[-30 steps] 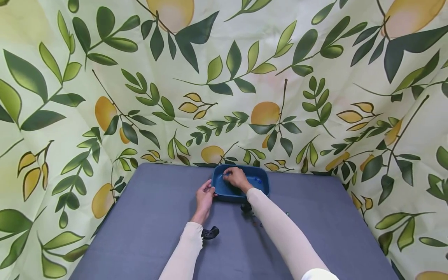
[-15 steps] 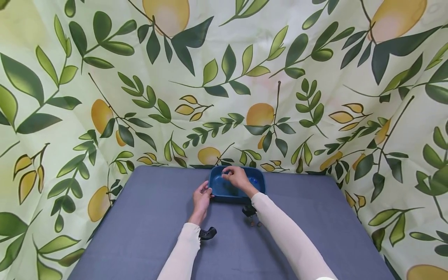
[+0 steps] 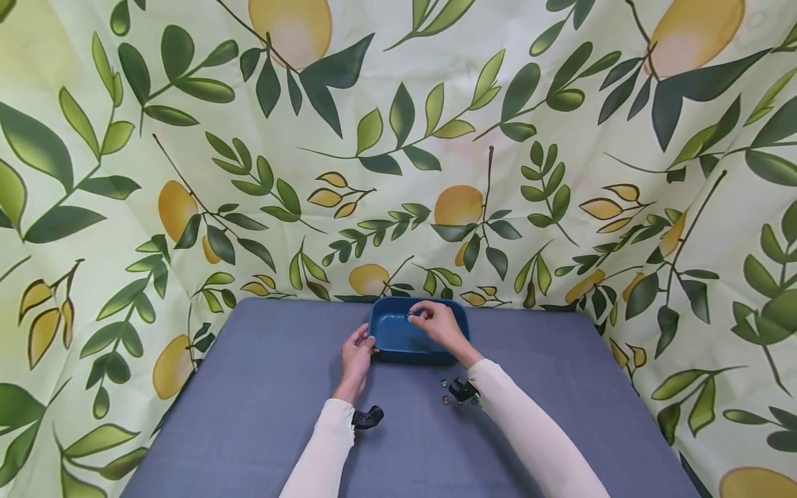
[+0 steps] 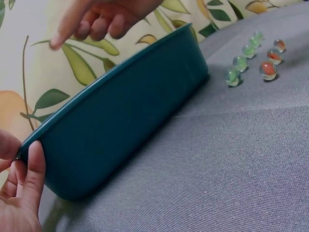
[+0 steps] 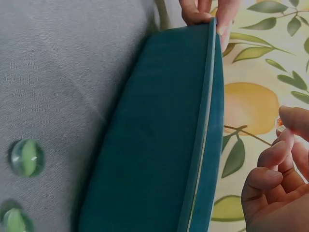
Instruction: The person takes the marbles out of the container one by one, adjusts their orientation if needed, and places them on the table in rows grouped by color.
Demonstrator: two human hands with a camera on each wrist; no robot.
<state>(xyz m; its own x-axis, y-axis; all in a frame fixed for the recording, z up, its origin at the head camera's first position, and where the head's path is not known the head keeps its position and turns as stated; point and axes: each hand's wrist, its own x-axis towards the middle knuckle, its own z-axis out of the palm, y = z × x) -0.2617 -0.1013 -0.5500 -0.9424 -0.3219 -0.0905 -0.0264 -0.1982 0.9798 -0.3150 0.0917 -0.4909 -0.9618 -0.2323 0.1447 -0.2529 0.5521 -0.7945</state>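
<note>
A dark teal tray [image 3: 398, 342] stands at the far edge of the grey table, against the leafy backdrop. My left hand [image 3: 366, 340] pinches the tray's left end; its fingers [image 4: 30, 166] curl over the rim [image 5: 211, 58]. Above the tray, my right hand [image 3: 416, 315] hovers with thumb and forefinger pinched on a small glass marble [image 5: 279, 124]. The right hand [image 4: 104, 19] also shows over the tray's far wall in the left wrist view. The tray's inside is mostly hidden in both wrist views.
Several loose glass marbles [image 4: 251, 55] lie on the grey cloth [image 3: 249, 415] just right of the tray's near side, under my right forearm [image 3: 445, 391]; two of these marbles [image 5: 26, 157] show green. The lemon-print curtain [image 3: 398, 173] closes off the back and sides.
My right hand has risen from inside the tray to just above it and shifted slightly right, fingers still pinched. The left hand stays on the tray's end.
</note>
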